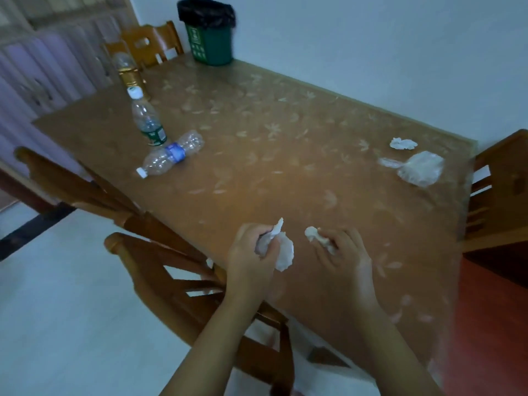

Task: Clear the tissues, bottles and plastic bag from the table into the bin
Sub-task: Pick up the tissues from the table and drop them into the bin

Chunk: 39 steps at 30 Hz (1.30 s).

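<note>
While both bare forearms reach in from the bottom edge over the near end, the long brown wooden table with a clear leaf-patterned cover (285, 155) fills most of the view, set against a pale wall. Wooden chairs (160, 270) stand along its left side, one more at the far end and one at the right.

At the far end stands the green plastic bin lined with a black bag (210, 32), upright on the tabletop. Near the far left edge, a clear bottle with a gold label (128, 71) stands beside a chair back; it is blurred. Just in front of it, a clear plastic bottle with a green label and white cap (147, 118) leans or stands, and touching its base lies a clear crushed bottle with a blue label (171, 154) on its side, cap toward the near left edge.

Well apart on the right side, a crumpled clear plastic bag (417, 168) lies flat, with a small white crumpled tissue (403, 143) just beyond it.

Over the near end, the left hand (251, 255) is curled shut around a large crumpled white tissue (281, 250), which bulges out to the right of the fingers and pokes up above the thumb. Beside it, slightly apart, the right hand (341, 252) is palm-down with fingers bent, pinching a smaller white tissue wad (314, 235) that sticks out at its fingertips.
</note>
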Motion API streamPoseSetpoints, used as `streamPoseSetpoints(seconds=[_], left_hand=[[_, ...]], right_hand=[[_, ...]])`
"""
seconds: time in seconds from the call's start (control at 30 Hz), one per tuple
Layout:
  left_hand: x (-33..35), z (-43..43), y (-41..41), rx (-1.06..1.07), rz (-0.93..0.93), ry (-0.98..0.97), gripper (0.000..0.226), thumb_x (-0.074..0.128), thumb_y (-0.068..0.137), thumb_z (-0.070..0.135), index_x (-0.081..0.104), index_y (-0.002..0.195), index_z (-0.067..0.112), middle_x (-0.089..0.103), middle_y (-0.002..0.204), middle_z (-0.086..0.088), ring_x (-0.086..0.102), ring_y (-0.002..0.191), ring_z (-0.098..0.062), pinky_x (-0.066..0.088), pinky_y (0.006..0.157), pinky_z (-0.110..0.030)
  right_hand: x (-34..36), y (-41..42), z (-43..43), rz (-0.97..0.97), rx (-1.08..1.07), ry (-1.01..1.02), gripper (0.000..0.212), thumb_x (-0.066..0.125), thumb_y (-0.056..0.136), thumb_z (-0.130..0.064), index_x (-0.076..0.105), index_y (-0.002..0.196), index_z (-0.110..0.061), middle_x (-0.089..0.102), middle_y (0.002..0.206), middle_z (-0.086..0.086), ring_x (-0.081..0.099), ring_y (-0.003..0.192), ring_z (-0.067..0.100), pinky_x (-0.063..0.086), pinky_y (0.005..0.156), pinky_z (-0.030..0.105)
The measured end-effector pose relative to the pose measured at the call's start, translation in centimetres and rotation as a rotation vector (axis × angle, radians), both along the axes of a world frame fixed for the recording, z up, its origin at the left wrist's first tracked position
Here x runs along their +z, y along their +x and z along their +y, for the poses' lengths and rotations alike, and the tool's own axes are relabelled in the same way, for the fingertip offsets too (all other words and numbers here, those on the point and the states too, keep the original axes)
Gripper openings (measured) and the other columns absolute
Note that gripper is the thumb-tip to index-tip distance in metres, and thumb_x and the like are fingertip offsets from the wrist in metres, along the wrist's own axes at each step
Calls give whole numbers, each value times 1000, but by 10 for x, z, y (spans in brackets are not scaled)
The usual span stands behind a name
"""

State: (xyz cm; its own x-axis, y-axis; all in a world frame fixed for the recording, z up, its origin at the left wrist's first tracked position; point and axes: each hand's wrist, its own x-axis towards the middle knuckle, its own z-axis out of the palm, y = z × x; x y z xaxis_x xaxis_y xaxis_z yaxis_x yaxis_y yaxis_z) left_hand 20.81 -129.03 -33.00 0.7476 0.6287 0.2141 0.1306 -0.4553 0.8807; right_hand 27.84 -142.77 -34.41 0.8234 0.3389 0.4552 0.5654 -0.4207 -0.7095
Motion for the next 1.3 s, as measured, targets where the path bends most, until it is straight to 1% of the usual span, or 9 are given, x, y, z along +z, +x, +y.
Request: streamPoseSetpoints(seconds=[0.1,0.23,0.37,0.47,0.57,0.7,0.9,1.07,1.3], left_hand=[[21,34,-43,94,-54,95,14,66,80,11,60,88,21,51,86,16,50,85,13,39,68,0],[42,86,-109,208,-80,118,20,66,80,13,56,87,29,48,83,24,47,86,17,37,67,2],[52,140,-185,283,-74,83,35,65,81,15,46,79,45,51,83,21,49,82,12,39,65,-1],[52,177,-238,372,-52,63,21,64,82,15,52,82,32,51,80,19,52,74,1,39,62,-3],[46,208,-282,476,-30,4,17,64,83,16,52,86,28,48,80,22,51,73,1,38,63,-5],[37,247,-327,566,-36,-7,16,64,82,14,54,85,26,52,80,17,52,72,1,39,61,-2],[31,322,-351,677,-50,-27,17,64,82,9,54,84,23,54,78,15,51,69,-1,37,61,0],[36,417,-339,642,2,-3,9,63,83,11,57,89,17,61,88,-1,51,72,-3,37,64,0],[69,563,-298,613,25,22,15,64,83,14,56,95,20,57,91,7,50,75,-2,40,63,-5]], right_hand=[[23,-31,39,16,92,14,38,80,68,-1,61,96,-17,53,97,-8,54,87,1,42,71,7],[49,-80,104,-20,178,33,17,71,78,-7,64,93,-11,52,91,-12,53,81,-1,45,67,10],[54,-137,169,-125,236,-10,13,73,76,-7,65,86,-6,53,87,-5,49,79,-9,38,66,2],[56,-179,216,-146,317,6,12,72,77,-10,66,86,-6,53,86,-4,49,78,-1,38,67,2],[56,-215,258,-197,459,24,20,62,82,-24,65,88,-5,58,85,3,50,75,3,40,68,5],[53,-249,313,-221,587,18,28,56,82,-30,65,86,-3,61,83,6,49,73,3,39,69,4],[48,-264,411,-206,727,48,27,57,83,-29,64,87,-2,59,84,7,51,75,6,42,69,6],[39,-251,506,-198,755,33,27,55,84,-29,63,87,-4,58,84,5,47,74,3,41,65,6],[66,-206,639,-251,673,38,23,58,84,-29,64,90,-7,61,85,4,49,75,4,39,68,7]])
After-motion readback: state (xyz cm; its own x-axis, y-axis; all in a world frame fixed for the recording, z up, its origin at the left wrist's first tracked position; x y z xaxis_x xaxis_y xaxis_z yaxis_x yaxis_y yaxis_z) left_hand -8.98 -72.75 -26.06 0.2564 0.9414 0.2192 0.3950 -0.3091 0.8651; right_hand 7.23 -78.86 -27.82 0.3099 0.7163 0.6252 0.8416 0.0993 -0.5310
